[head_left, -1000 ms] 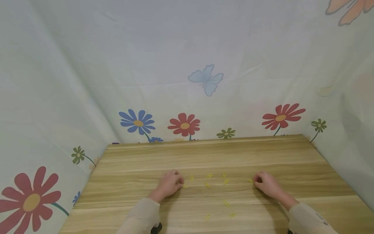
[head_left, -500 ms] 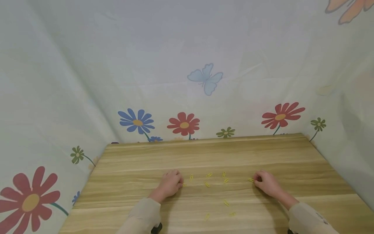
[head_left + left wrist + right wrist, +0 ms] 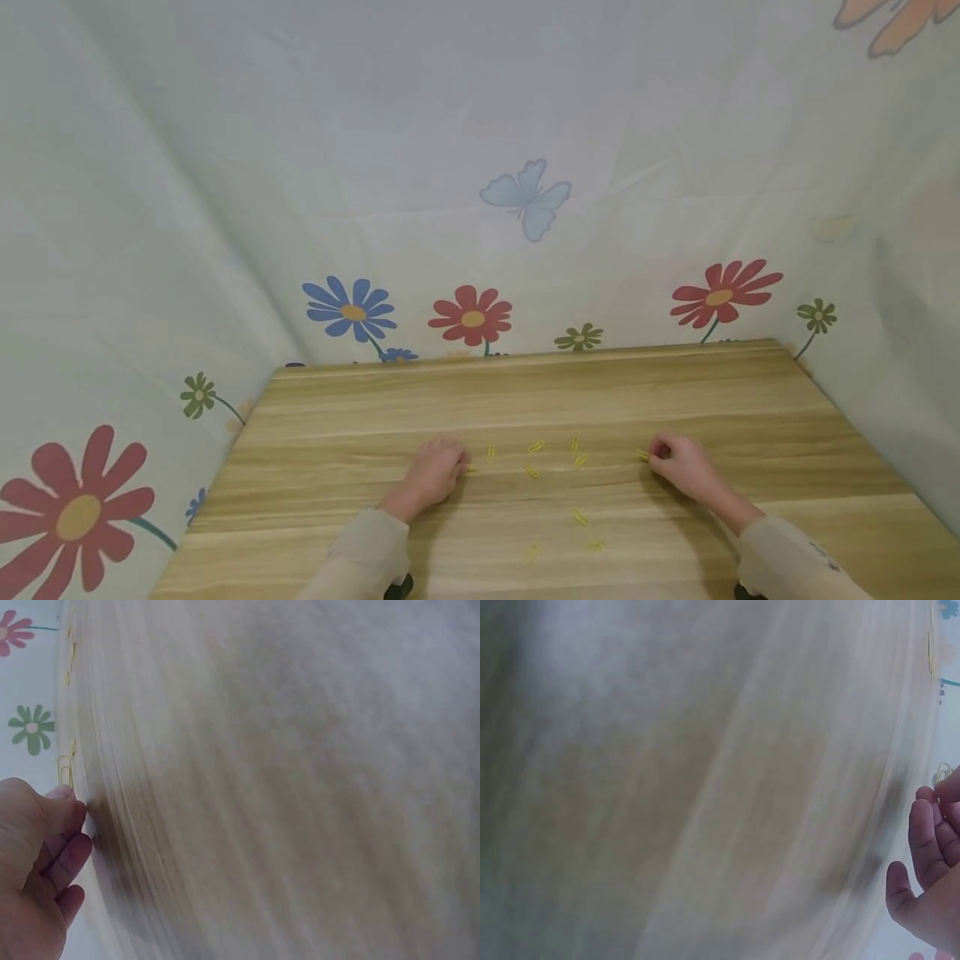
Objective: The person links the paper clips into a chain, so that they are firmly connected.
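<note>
My left hand [image 3: 432, 473] pinches a yellow paper clip [image 3: 471, 468] between thumb and fingertips, left of the scattered clips. In the left wrist view that clip [image 3: 64, 771] stands up from the fingertips, close over the wooden surface. On the other side my right hand [image 3: 682, 467] pinches a second yellow paper clip [image 3: 642, 455], which points inward to the left. Its looped end [image 3: 943, 772] shows above the thumb and fingers in the right wrist view. Several more yellow paper clips lie between the hands, including one [image 3: 491, 451] near the left fingertips and one [image 3: 581, 459] toward the right.
Closer to the person, loose paper clips [image 3: 581, 517] lie on the wood-grain table [image 3: 360, 400], one of them [image 3: 532, 552] faint against the wood. A pale curtain [image 3: 420, 167] printed with flowers and a butterfly surrounds the table's back and sides.
Both pinched paper clips have risen slightly with the fingertips, and the left one now lies flatter in view. The loose clips keep their places; the head view has tilted a little.
</note>
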The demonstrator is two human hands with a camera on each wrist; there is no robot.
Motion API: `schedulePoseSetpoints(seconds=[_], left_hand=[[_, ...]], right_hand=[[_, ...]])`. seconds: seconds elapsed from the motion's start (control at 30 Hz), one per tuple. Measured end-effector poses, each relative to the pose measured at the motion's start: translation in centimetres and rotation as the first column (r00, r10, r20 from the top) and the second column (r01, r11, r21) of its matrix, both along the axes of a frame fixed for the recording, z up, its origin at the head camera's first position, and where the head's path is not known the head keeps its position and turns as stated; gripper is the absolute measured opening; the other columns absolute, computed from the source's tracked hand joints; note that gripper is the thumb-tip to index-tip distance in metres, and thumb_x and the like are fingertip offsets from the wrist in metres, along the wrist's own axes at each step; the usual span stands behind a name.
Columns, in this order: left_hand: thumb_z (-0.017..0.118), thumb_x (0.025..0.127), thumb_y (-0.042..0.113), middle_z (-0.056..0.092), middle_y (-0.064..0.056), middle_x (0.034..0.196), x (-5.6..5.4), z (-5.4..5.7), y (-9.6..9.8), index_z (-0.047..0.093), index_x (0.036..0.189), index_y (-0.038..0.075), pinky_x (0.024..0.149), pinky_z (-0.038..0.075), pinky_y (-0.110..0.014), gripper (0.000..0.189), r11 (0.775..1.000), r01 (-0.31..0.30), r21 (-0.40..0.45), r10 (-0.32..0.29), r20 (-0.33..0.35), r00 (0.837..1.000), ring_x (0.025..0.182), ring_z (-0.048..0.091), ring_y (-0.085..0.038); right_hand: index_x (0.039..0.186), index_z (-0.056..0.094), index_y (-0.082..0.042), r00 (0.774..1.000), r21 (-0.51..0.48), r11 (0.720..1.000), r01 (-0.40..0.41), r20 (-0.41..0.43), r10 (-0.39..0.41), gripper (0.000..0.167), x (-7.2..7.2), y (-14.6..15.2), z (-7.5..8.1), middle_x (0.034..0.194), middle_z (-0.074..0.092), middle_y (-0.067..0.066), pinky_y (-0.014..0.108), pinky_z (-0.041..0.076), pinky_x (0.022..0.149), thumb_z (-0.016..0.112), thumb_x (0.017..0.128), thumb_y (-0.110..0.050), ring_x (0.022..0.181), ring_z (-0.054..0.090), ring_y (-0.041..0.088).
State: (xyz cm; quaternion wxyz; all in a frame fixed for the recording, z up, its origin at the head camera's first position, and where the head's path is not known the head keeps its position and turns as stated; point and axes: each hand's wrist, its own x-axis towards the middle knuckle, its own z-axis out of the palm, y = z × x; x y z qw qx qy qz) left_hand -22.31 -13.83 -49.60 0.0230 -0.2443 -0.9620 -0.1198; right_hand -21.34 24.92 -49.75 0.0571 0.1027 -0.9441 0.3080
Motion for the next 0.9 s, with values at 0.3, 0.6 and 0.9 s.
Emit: schedulePoseSetpoints(seconds=[0.3, 0.6, 0.9], left_hand=[[0.056, 0.084, 0.012, 0.058, 0.004, 0.071, -0.1, 0.3, -0.2, 0.058, 0.079, 0.010, 0.064, 0.042, -0.028, 0.006, 0.995, -0.012, 0.099, 0.012, 0.007, 1.000, 0.069, 0.051, -0.011], [0.053, 0.087, 0.011, 0.064, -0.001, 0.082, 0.2, 1.2, 0.6, 0.061, 0.086, 0.010, 0.072, 0.047, -0.032, 0.008, 0.984, 0.020, 0.177, -0.006, -0.076, 0.997, 0.079, 0.059, -0.015], [0.053, 0.087, 0.011, 0.066, -0.003, 0.090, 0.7, 2.6, 2.4, 0.063, 0.092, 0.007, 0.074, 0.049, -0.030, 0.012, 0.959, 0.008, 0.283, -0.012, 0.014, 1.000, 0.085, 0.061, -0.016]], right_hand=[[0.081, 0.063, 0.000, 1.000, -0.063, 0.998, -0.005, 0.010, 0.006, 0.008, 0.0, -0.4, 0.6, 0.077, 0.064, 0.005, 0.025, 0.046, 0.062, 0.060, 0.074, -0.002, 0.072, 0.056, 0.014], [0.090, 0.064, 0.001, 0.997, -0.131, 0.991, 0.006, 0.076, 0.004, 0.013, 0.3, -1.5, 2.2, 0.086, 0.065, 0.009, 0.028, 0.047, 0.067, 0.058, 0.079, -0.003, 0.081, 0.059, 0.020], [0.091, 0.063, 0.001, 0.998, -0.170, 0.985, -0.036, 0.052, 0.045, 0.012, 0.4, -3.0, 3.9, 0.085, 0.065, 0.007, 0.022, 0.046, 0.064, 0.059, 0.080, -0.004, 0.078, 0.058, 0.017]])
